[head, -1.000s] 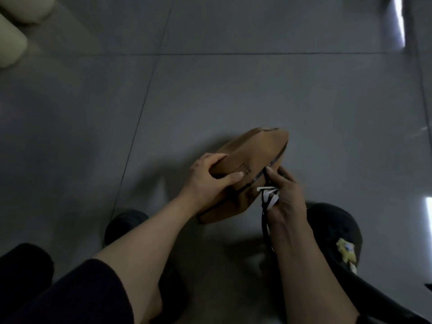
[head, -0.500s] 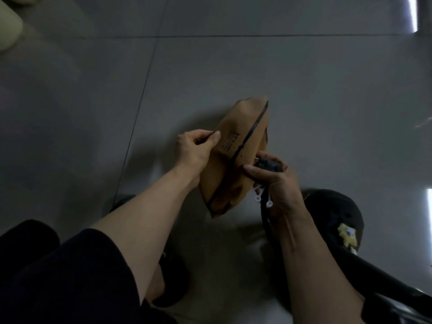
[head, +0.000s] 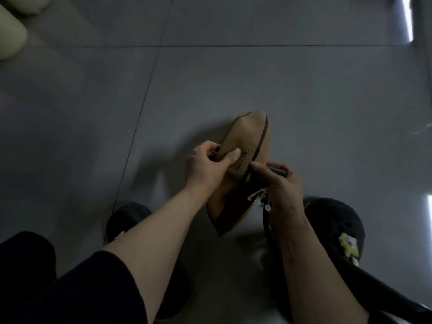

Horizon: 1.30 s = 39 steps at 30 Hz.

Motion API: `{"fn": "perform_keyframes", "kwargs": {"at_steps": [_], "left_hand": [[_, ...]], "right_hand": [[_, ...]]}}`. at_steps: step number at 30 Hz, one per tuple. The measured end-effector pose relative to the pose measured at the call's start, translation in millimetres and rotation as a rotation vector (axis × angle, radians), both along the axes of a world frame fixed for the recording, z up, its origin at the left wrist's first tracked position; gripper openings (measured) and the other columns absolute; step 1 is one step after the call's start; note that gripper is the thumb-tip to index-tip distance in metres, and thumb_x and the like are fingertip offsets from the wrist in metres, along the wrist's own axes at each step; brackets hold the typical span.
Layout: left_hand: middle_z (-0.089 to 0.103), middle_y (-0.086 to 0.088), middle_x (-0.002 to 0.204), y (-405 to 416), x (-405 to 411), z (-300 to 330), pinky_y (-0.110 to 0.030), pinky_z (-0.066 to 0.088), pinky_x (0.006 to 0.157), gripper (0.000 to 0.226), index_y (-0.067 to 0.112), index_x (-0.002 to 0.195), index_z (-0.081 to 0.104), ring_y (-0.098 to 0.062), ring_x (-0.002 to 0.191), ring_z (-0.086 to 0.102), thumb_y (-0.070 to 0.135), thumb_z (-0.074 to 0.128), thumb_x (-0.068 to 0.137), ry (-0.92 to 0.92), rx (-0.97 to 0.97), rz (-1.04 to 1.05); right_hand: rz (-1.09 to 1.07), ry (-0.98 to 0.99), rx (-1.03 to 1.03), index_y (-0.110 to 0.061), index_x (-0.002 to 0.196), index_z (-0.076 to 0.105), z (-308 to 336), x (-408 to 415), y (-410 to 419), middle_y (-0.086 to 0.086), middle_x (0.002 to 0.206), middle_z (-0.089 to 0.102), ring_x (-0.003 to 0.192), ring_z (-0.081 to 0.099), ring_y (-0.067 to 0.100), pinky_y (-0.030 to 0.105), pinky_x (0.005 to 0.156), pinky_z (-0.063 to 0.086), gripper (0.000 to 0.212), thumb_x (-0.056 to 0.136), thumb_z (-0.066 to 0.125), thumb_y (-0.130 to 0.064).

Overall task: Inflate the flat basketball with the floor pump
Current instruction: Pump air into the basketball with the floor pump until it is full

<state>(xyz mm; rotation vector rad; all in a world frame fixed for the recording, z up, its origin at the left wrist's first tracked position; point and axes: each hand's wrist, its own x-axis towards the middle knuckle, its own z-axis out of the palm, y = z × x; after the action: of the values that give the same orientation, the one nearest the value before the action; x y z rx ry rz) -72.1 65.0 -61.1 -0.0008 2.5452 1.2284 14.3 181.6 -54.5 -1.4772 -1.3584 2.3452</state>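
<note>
Held folded above the floor (head: 304,94), ball (head: 247,136) likely light, limp, grippy: left hand (head: 205,167) pinching its folded edge, right hand (head: 284,190) curled round hose (head: 265,220) end against it; best gripped beside the valve.

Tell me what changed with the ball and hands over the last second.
The flat basketball was tipped from lying broadside to standing on edge, its seam running up and away. The left hand shifted its grip along the ball's near fold. The right hand brought the pump hose end up against the ball's side. Both hands kept their holds; the white adapters still dangle.
</note>
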Motion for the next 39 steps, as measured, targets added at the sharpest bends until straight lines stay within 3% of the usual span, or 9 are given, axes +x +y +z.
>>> {"fn": "perform_keyframes", "kwargs": {"at_steps": [1,3,5,8,14,20,30,35,39], "left_hand": [[0.066,0.002,0.080,1.3,0.8,-1.4,-0.034,0.053,0.067,0.036,0.023,0.080,0.061,-0.013,0.075,0.062,0.054,0.074,0.066,0.027,-0.015,-0.005],[0.065,-0.001,0.081,4.1,4.7,-6.4,-0.036,0.053,0.065,0.041,0.024,0.079,0.058,-0.017,0.075,0.062,0.059,0.070,0.062,0.062,-0.029,-0.012],[0.063,-0.003,0.085,8.5,12.6,-12.0,-0.034,0.052,0.064,0.042,0.022,0.082,0.056,-0.017,0.077,0.060,0.057,0.071,0.064,0.076,-0.031,-0.025],[0.059,-0.004,0.089,14.5,23.0,-17.0,-0.025,0.044,0.060,0.039,0.020,0.087,0.055,-0.016,0.078,0.057,0.050,0.072,0.068,0.102,-0.008,-0.013],[0.063,-0.003,0.089,16.7,20.7,-18.3,-0.034,0.052,0.065,0.043,0.020,0.089,0.056,-0.017,0.078,0.060,0.052,0.072,0.067,0.108,-0.025,0.008],[0.063,-0.001,0.090,21.3,24.0,-16.7,-0.032,0.051,0.069,0.042,0.019,0.090,0.055,-0.015,0.081,0.060,0.049,0.074,0.068,0.105,-0.059,0.035],[0.062,-0.002,0.090,25.0,29.4,-16.9,-0.035,0.053,0.070,0.043,0.020,0.089,0.055,-0.015,0.080,0.060,0.051,0.074,0.067,0.106,-0.061,0.050],[0.059,0.000,0.091,28.4,36.7,-15.6,-0.024,0.043,0.064,0.042,0.018,0.089,0.054,-0.012,0.079,0.056,0.049,0.074,0.069,0.134,-0.093,0.047],[0.055,0.000,0.089,26.4,41.2,-15.2,-0.023,0.038,0.064,0.039,0.017,0.088,0.051,-0.012,0.078,0.051,0.046,0.073,0.072,0.183,-0.148,0.030]], "right_hand": [[-0.095,0.000,0.043,-0.007,0.101,0.063,0.0,4.5,0.8,0.016,0.097,0.067,0.083,0.066,0.024,0.036,0.070,0.054,0.027,0.078,0.075,-0.015],[-0.220,0.037,0.155,-0.005,0.098,0.063,4.6,13.8,8.0,0.020,0.093,0.067,0.074,0.066,0.019,0.033,0.070,0.053,0.015,0.084,0.068,-0.008],[-0.178,0.121,0.213,0.000,0.099,0.062,13.4,21.7,15.4,0.024,0.091,0.065,0.072,0.064,0.020,0.027,0.066,0.054,0.012,0.087,0.062,-0.004],[-0.027,0.212,0.228,-0.007,0.089,0.063,25.3,26.0,20.9,0.021,0.087,0.064,0.074,0.062,0.025,0.029,0.064,0.053,0.004,0.088,0.061,-0.004],[0.039,0.105,0.283,-0.003,0.081,0.062,14.4,33.6,16.9,0.014,0.066,0.063,0.050,0.059,0.016,0.022,0.048,0.049,0.008,0.088,0.060,-0.003],[0.001,-0.013,0.437,-0.003,0.079,0.066,-1.9,36.5,2.8,0.006,0.066,0.064,0.054,0.060,0.004,0.015,0.052,0.048,0.007,0.084,0.066,-0.007],[-0.090,-0.066,0.390,-0.004,0.082,0.066,-11.5,35.9,-2.2,0.006,0.071,0.065,0.058,0.062,0.007,0.017,0.055,0.051,0.006,0.084,0.066,-0.009],[0.069,-0.261,0.844,-0.010,0.084,0.062,-5.8,32.7,-8.8,-0.005,0.071,0.059,0.065,0.060,0.009,0.023,0.061,0.051,0.015,0.084,0.066,-0.025],[0.315,-0.416,1.191,-0.017,0.086,0.047,2.8,30.8,-19.2,-0.004,0.072,0.047,0.066,0.045,0.013,0.027,0.061,0.037,0.020,0.089,0.057,-0.034]]}}
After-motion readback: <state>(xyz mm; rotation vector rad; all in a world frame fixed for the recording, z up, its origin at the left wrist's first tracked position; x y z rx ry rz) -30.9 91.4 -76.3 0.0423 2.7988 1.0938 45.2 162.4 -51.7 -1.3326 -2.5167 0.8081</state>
